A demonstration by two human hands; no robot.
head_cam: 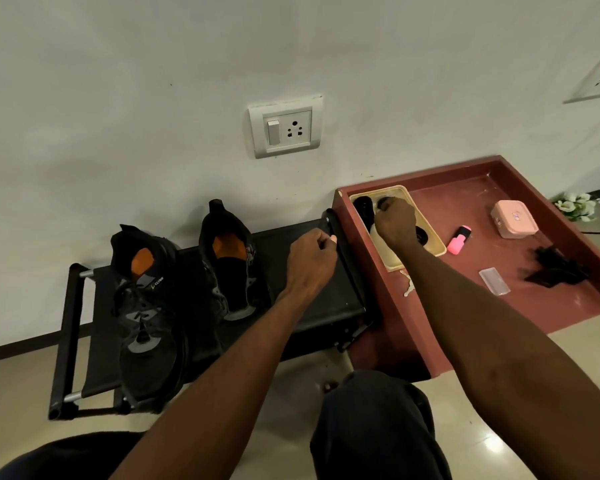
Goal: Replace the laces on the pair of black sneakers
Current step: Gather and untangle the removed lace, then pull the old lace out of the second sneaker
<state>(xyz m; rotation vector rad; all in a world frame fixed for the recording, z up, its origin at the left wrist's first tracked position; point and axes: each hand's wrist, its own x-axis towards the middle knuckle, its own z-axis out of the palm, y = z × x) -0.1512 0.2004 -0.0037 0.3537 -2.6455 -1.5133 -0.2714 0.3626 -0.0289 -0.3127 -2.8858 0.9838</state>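
Note:
Two black sneakers with orange insoles stand on a low black rack (319,306). The left sneaker (146,323) is laced. The right sneaker (231,268) shows no lace. My right hand (395,220) reaches into a beige tray (438,251) on the red-brown platform, its fingers curled round a black lace bundle (383,202). Another black bundle (364,206) lies beside it. My left hand (312,258) hovers over the rack's right end with thumb and forefinger pinched, apparently on a thin dark lace that is hard to see against the rack.
On the red-brown platform (465,306) lie a pink highlighter (459,240), a pink box (513,219), a clear packet (494,280) and a black tangle (555,266). A wall socket (286,128) sits above the rack. My knees fill the bottom of the view.

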